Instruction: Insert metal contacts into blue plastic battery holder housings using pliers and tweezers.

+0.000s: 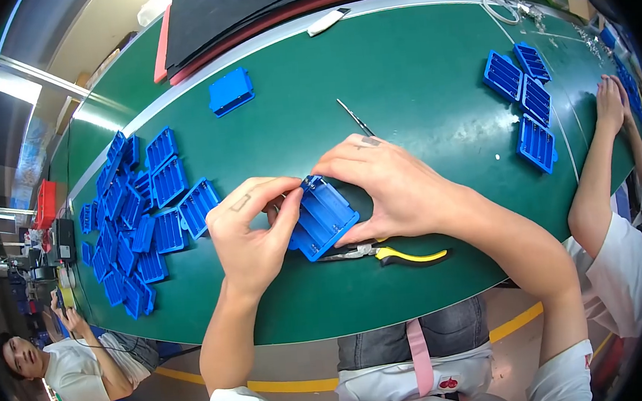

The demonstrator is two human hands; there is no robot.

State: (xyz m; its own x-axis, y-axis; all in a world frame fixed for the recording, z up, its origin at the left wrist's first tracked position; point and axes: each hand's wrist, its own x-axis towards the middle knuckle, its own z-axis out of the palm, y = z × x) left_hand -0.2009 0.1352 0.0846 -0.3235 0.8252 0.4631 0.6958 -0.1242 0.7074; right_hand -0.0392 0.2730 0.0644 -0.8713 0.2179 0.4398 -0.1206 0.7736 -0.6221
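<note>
On the blue case (325,217), left hand (250,227) pinches, right hand (399,189) cups.

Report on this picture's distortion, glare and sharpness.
Head view: edges of the green table curve strongly, and the frame's corners go black; also in the head view, pale sheen lies on it near the right hand, and the blue battery holder looks fairly sharp, its tiny fittings hard to make out.

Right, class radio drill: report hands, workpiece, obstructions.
Right hand gripping blue case. Left hand at its far end. Open side showing. Yellow-handled pliers nearby, possibly in the way.
</note>
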